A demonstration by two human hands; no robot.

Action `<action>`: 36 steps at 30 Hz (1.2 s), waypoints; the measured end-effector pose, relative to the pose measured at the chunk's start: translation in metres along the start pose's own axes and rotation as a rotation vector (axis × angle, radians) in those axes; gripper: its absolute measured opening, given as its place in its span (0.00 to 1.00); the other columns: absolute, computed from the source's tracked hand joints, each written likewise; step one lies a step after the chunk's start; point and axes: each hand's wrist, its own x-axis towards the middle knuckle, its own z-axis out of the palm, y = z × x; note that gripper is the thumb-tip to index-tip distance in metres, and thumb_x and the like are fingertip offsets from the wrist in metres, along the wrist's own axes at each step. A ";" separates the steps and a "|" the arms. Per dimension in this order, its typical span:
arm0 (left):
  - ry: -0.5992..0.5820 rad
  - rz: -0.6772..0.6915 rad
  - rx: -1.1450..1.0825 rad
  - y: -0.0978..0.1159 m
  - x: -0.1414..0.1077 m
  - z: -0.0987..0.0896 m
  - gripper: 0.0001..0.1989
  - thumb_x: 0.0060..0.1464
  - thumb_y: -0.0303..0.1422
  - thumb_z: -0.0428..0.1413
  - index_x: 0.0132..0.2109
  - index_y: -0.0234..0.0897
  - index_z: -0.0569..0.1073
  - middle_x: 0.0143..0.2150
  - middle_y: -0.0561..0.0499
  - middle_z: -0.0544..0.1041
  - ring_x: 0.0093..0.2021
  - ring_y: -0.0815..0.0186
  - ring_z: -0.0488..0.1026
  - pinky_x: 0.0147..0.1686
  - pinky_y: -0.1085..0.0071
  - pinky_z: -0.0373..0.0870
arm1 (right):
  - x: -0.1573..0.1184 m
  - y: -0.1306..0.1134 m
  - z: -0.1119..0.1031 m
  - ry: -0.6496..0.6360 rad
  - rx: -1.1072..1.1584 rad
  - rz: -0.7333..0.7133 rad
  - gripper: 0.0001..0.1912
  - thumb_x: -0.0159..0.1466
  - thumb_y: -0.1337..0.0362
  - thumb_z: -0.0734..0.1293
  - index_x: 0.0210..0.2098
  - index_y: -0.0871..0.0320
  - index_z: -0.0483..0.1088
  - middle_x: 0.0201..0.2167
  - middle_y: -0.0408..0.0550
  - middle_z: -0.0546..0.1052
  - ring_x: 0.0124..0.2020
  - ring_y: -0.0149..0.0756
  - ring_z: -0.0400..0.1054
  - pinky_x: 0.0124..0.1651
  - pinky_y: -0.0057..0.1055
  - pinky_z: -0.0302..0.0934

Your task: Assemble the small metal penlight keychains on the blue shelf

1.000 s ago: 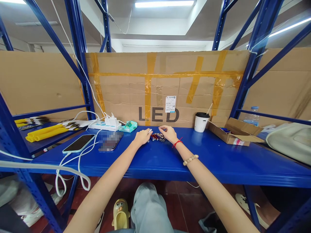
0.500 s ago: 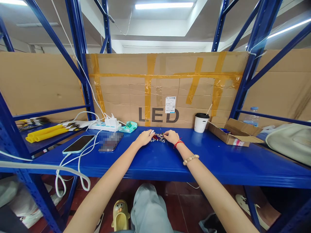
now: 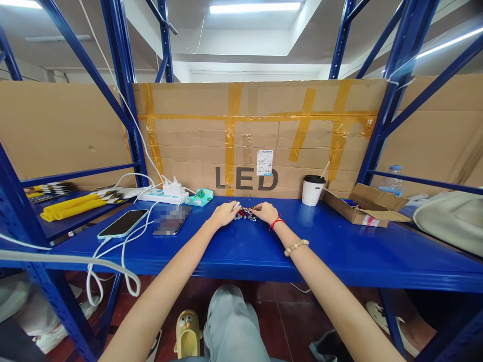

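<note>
A small heap of slim dark red, purple and silvery pieces (image 3: 245, 214) lies on the blue tabletop (image 3: 241, 246); they are too small to name. My left hand (image 3: 225, 214) rests at the heap's left side, fingers closed, with a small whitish stick-like piece (image 3: 236, 205) showing at the fingertips. On the other side, my right hand (image 3: 267, 212) has its fingertips pinched together at the heap's right end. What those fingers hold, if anything, is hidden. A red string and a beaded bracelet (image 3: 296, 248) are on my right wrist.
Two phones (image 3: 124, 224) and white cables lie left, before a power strip (image 3: 164, 194) and a green tissue pack (image 3: 199, 197). Yellow tubes (image 3: 73, 206) lie farther left. A lidded paper cup (image 3: 313, 191) and an open cardboard box (image 3: 362, 208) stand right. Cardboard (image 3: 181, 136) closes the back.
My right fingertips have shifted very slightly to the left at the heap. My left hand stays where it was.
</note>
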 end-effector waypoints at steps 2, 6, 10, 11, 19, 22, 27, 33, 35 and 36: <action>0.007 0.003 0.006 0.001 -0.001 -0.001 0.17 0.62 0.42 0.37 0.38 0.39 0.66 0.40 0.47 0.75 0.43 0.59 0.71 0.36 0.70 0.63 | 0.001 0.001 0.002 -0.003 0.025 0.019 0.12 0.57 0.58 0.65 0.38 0.52 0.76 0.40 0.43 0.77 0.45 0.39 0.69 0.42 0.30 0.61; 0.020 0.008 0.022 0.001 0.000 -0.001 0.17 0.62 0.42 0.38 0.37 0.38 0.66 0.41 0.47 0.75 0.44 0.59 0.71 0.37 0.70 0.63 | 0.001 0.001 0.004 0.034 0.026 0.042 0.11 0.57 0.58 0.65 0.37 0.52 0.76 0.40 0.42 0.77 0.46 0.40 0.68 0.44 0.33 0.59; 0.026 0.020 0.043 0.000 0.001 0.000 0.17 0.62 0.42 0.37 0.37 0.38 0.66 0.40 0.46 0.74 0.43 0.59 0.71 0.38 0.70 0.64 | 0.000 0.000 0.004 0.070 0.003 0.031 0.11 0.57 0.59 0.65 0.36 0.52 0.76 0.40 0.43 0.77 0.46 0.40 0.67 0.44 0.32 0.59; 0.026 0.022 0.046 0.000 0.001 0.000 0.17 0.62 0.42 0.37 0.37 0.38 0.66 0.40 0.46 0.74 0.43 0.59 0.71 0.38 0.69 0.64 | 0.000 0.000 0.004 0.078 -0.003 0.027 0.11 0.57 0.59 0.65 0.36 0.52 0.76 0.40 0.44 0.76 0.46 0.40 0.67 0.44 0.31 0.59; 0.028 0.030 0.051 0.000 0.001 0.001 0.18 0.62 0.42 0.37 0.38 0.38 0.66 0.39 0.47 0.74 0.42 0.60 0.70 0.38 0.70 0.64 | 0.002 -0.001 0.009 0.080 -0.066 0.003 0.13 0.59 0.58 0.63 0.41 0.50 0.75 0.44 0.47 0.73 0.49 0.40 0.63 0.47 0.33 0.56; 0.028 0.024 0.052 0.001 0.001 0.001 0.18 0.62 0.42 0.37 0.38 0.38 0.66 0.39 0.47 0.74 0.43 0.60 0.70 0.38 0.69 0.64 | 0.003 0.000 0.009 0.081 -0.065 0.003 0.12 0.59 0.59 0.63 0.40 0.49 0.75 0.44 0.47 0.73 0.49 0.40 0.63 0.47 0.34 0.56; 0.030 0.024 0.059 0.000 0.001 0.001 0.18 0.62 0.43 0.37 0.38 0.38 0.66 0.39 0.46 0.74 0.43 0.59 0.70 0.38 0.68 0.64 | 0.006 0.004 0.012 0.090 -0.035 0.001 0.10 0.57 0.60 0.65 0.36 0.50 0.76 0.44 0.45 0.74 0.47 0.40 0.65 0.44 0.32 0.57; 0.027 0.042 0.065 -0.003 0.003 0.003 0.18 0.62 0.43 0.37 0.41 0.39 0.66 0.39 0.47 0.73 0.44 0.59 0.69 0.38 0.68 0.64 | 0.008 0.006 0.008 0.245 0.120 -0.049 0.09 0.57 0.60 0.66 0.34 0.54 0.77 0.40 0.48 0.74 0.43 0.39 0.66 0.42 0.32 0.59; 0.027 0.047 0.064 -0.004 0.004 0.004 0.17 0.62 0.42 0.37 0.44 0.40 0.66 0.41 0.47 0.73 0.45 0.59 0.69 0.39 0.69 0.65 | 0.008 0.002 0.006 0.350 0.262 -0.125 0.09 0.57 0.61 0.66 0.33 0.56 0.77 0.37 0.48 0.74 0.38 0.36 0.67 0.41 0.30 0.60; 0.029 0.046 0.064 -0.005 0.005 0.004 0.17 0.62 0.42 0.37 0.45 0.40 0.66 0.42 0.48 0.73 0.46 0.60 0.68 0.40 0.69 0.65 | 0.008 -0.001 0.005 0.392 0.341 -0.173 0.09 0.56 0.61 0.67 0.32 0.57 0.77 0.36 0.49 0.74 0.36 0.34 0.67 0.40 0.29 0.60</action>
